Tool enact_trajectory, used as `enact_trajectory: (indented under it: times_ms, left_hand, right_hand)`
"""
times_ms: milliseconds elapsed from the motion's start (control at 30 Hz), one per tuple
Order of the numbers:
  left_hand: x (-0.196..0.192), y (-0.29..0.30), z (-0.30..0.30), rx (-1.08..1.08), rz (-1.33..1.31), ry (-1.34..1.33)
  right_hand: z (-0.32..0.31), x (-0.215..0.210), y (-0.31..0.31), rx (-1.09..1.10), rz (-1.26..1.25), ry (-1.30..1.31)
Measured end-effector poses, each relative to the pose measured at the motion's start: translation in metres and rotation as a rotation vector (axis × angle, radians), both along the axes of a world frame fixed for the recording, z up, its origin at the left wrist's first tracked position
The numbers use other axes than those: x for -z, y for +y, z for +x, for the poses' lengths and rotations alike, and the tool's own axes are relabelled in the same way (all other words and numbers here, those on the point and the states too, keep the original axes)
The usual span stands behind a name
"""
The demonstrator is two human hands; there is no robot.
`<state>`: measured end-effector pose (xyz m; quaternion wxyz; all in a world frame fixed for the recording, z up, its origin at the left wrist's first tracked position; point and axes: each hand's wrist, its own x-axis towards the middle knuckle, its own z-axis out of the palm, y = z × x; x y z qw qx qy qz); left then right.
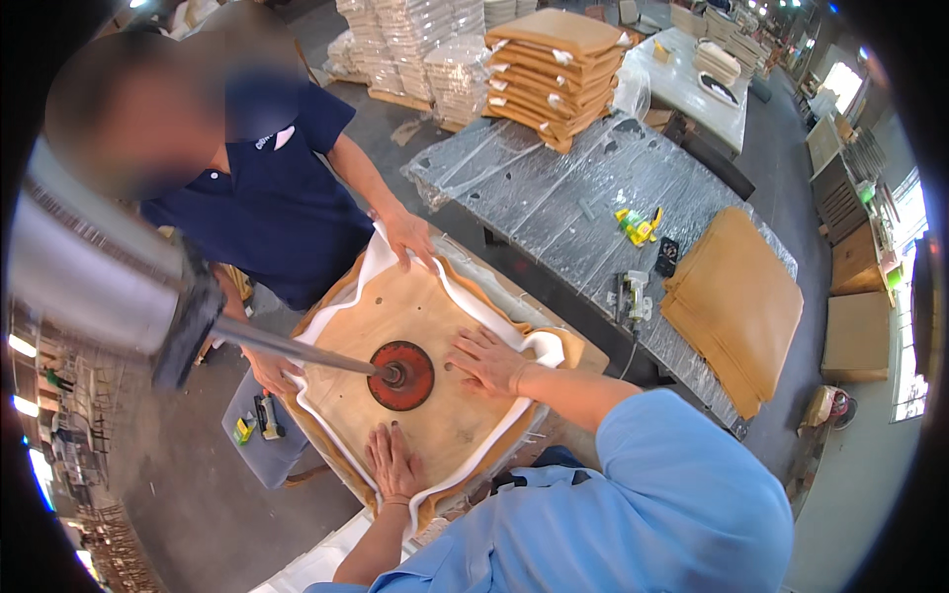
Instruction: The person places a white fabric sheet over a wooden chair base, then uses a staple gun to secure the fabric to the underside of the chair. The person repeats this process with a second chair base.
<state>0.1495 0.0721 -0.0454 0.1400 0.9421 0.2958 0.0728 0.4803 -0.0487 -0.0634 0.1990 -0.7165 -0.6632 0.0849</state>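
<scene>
A square wooden seat board (346, 341) lies in front of me, with white foam padding (465, 301) and tan covering material (341, 465) standing up around its edges. My left hand (393, 465) rests flat on the board's near side, fingers spread. Flat on its right side is my right hand (484, 363), also with fingers apart. Between them, a red round press disc (401, 376) on a metal rod (306, 351) bears on the middle of the board. Across from me, a co-worker's hands (408, 235) touch the far and left edges of the padding.
A plastic-covered table (554, 203) at the right carries a staple gun (634, 296), a yellow-green box (638, 225), and tan sheets (741, 296). A pile of tan cushions (554, 69) stands at its far end. Another staple gun (268, 415) lies on a grey surface (282, 460) at left.
</scene>
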Motion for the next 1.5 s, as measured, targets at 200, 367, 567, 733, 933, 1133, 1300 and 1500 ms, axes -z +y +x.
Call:
enact_trajectory:
  times_ms: [200, 367, 567, 733, 933, 1133, 1300, 1500]
  left_hand:
    - [-0.031, 0.003, -0.017, -0.212, -0.293, -0.299]
    - [-0.064, -0.085, 0.02, -0.147, -1.196, -0.323]
    - [-0.031, -0.168, 0.155, -0.069, -1.992, 0.016]
    - [0.02, -0.183, 0.232, -0.387, -2.565, -0.303]
    - [0.023, -0.206, 0.276, -0.777, -2.463, -0.455]
    - [-0.001, -0.182, 0.3, -1.095, -1.902, -0.501]
    - [-0.034, -0.172, 0.301, -1.03, -1.87, -0.56]
    - [-0.036, -0.164, 0.288, -0.818, -1.874, -0.544]
  right_hand:
    - [0.013, -0.067, -0.01, 0.306, -0.067, 0.624]
    - [0.115, -0.099, -0.124, 0.553, -0.307, 0.364]
    - [0.121, -0.059, -0.119, 0.649, -0.728, 1.07]
    - [0.136, -0.049, -0.102, 0.573, -1.109, 1.242]
    - [0.145, -0.051, -0.099, 0.297, -1.125, 1.07]
    - [0.161, -0.057, -0.086, 0.173, -1.039, 1.122]
    - [0.164, -0.066, -0.085, 0.192, -0.978, 0.99]
    - [0.16, -0.087, -0.08, 0.138, -0.932, 0.876]
